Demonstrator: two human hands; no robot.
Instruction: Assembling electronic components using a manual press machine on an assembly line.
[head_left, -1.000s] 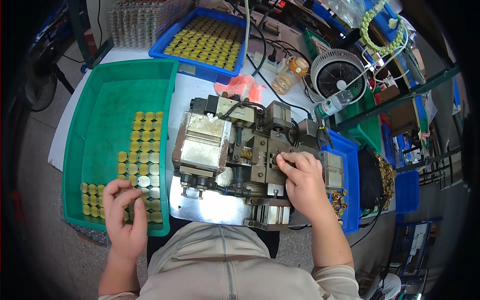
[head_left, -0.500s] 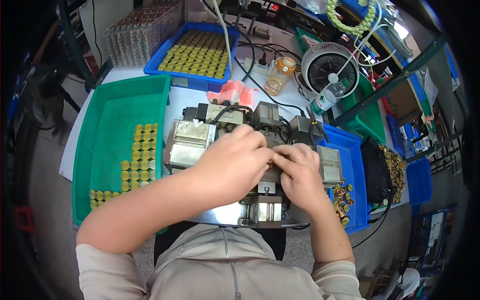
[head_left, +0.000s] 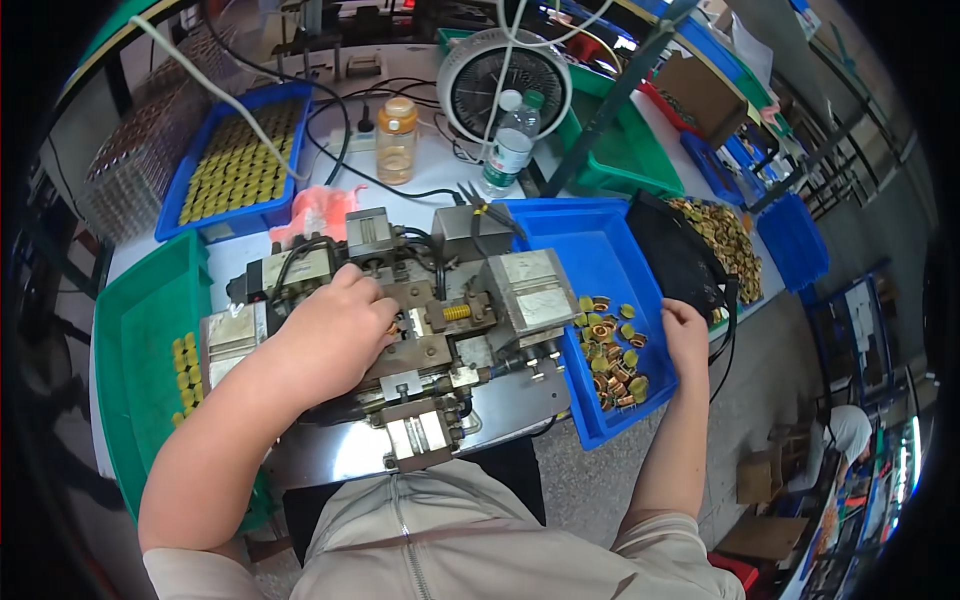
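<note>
My left hand [head_left: 345, 325] rests over the middle of a metal clamping fixture [head_left: 415, 355], fingers drawn together at its central slot. A small copper-coloured bit shows beside the fingertips, but what they hold is mostly hidden. At the far right rim of a blue bin [head_left: 625, 235], my right hand [head_left: 688, 335] has its fingers curled over the edge. Inside that bin lies a loose heap of small yellow-topped, copper-coloured parts [head_left: 612, 350]. A yellow spring [head_left: 456, 312] sits on the fixture to the right of my left hand.
Left of the fixture stands a green bin [head_left: 140, 330] with rows of yellow parts. Behind are a blue tray [head_left: 240, 215] of yellow parts, a pink cloth [head_left: 322, 210], an orange-capped bottle [head_left: 396, 145], a water bottle [head_left: 510, 150], pliers [head_left: 480, 215] and a fan [head_left: 505, 85]. A black bag [head_left: 675, 250] adjoins the bin.
My right hand has left the fixture and moved right to the blue bin's rim. My left hand stays at the fixture. The view has swung right, showing more of the bin and its parts.
</note>
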